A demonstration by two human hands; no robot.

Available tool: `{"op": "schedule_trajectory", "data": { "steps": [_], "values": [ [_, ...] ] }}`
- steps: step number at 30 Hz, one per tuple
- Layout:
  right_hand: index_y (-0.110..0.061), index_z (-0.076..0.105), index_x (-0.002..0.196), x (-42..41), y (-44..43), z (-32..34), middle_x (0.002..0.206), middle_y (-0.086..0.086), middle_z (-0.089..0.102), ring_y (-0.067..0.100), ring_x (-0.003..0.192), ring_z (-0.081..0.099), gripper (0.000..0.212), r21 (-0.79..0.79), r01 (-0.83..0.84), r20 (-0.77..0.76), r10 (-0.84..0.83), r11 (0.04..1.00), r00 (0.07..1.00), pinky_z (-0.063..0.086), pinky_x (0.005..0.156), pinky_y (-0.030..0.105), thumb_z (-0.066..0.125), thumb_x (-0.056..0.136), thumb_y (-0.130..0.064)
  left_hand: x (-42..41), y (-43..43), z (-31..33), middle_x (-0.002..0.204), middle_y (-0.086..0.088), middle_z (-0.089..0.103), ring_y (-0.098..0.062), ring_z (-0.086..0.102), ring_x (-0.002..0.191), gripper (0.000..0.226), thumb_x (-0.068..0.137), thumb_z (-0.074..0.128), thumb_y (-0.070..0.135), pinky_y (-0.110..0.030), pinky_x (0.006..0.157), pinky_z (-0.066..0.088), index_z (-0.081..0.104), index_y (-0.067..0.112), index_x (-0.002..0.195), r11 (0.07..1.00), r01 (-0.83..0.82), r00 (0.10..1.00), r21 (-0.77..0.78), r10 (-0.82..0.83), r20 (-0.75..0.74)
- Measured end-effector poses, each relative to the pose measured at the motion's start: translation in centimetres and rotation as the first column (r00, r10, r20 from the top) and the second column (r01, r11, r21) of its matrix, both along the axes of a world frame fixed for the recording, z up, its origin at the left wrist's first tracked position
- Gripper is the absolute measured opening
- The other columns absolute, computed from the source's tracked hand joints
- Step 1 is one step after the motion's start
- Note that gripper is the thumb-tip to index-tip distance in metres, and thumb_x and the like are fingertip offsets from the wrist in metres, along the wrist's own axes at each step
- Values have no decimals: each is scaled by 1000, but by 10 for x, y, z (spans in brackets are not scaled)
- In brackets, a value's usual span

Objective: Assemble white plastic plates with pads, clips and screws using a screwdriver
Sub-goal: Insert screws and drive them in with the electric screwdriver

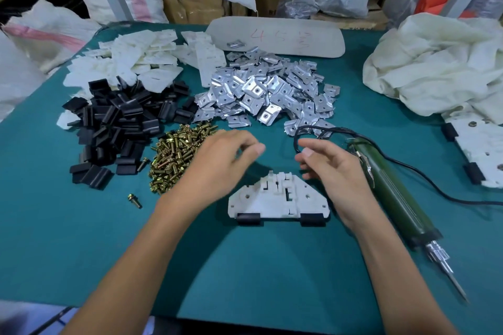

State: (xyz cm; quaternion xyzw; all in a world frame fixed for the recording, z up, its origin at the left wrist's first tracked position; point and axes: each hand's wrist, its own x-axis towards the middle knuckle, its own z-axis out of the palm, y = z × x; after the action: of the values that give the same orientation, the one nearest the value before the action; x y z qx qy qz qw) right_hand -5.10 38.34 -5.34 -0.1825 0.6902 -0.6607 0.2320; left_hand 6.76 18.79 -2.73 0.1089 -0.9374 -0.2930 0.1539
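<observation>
On the desk (pixel 245 266), head view, just ahead of the person: one white plate (pixel 277 200) lies flat, straight edge toward the camera. Two black pads (pixel 248 218) are already pushed over that edge, one at each end. Both screw holes on the plate look bare, no clip or screw seated

Left hand (pixel 217 160) hovers above the plate's left corner, beside the screw pile (pixel 177 158). Right hand (pixel 334 168) hovers above the right corner. Fingers (pixel 245 141) on both are loosely curled and narrow, with nothing visible in either; motion blur, so a small part inside can't be ruled out. Neither hand touches the plate

Step, my read: pads done, clips next. Clip pile (pixel 266 92) sits beyond the hands, mid-desk; spare pad pile (pixel 117 128) far left; plate stock (pixel 136 62) behind that

Next move calls for:
- reach forward, pinch a single clip off a tangled heap; they overlap, so expect to shake one free
- seat it hole over hole on the plate, other hand steadying the plate
- screw from the pile at left
- then the screwdriver (pixel 392 193), lying on the desk at right, bit toward the camera, untouched

A plate with pads and a screw fitted (pixel 479 152) lies at the far right edge
</observation>
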Motion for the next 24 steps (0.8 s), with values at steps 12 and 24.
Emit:
{"op": "schedule_trajectory", "data": {
  "steps": [12,24],
  "values": [
    [-25,76,109,9,-105,18,95,-12,68,15,92,59,20,695,-119,-508,601,709,618,44,78,32,69,96,-39,49,-69,-3,113,13,41,-27,29,121,22,94,65,41,-40,109,22,70,38,115,933,-245,930,-263,302,208],
    [-28,70,91,3,-77,24,83,-15,70,2,80,64,10,601,-94,-475,449,794,757,52,73,29,76,91,-36,52,-45,14,98,19,71,-5,66,89,7,102,51,35,-34,79,52,48,40,99,949,-160,985,273,138,100]
  ]
}}
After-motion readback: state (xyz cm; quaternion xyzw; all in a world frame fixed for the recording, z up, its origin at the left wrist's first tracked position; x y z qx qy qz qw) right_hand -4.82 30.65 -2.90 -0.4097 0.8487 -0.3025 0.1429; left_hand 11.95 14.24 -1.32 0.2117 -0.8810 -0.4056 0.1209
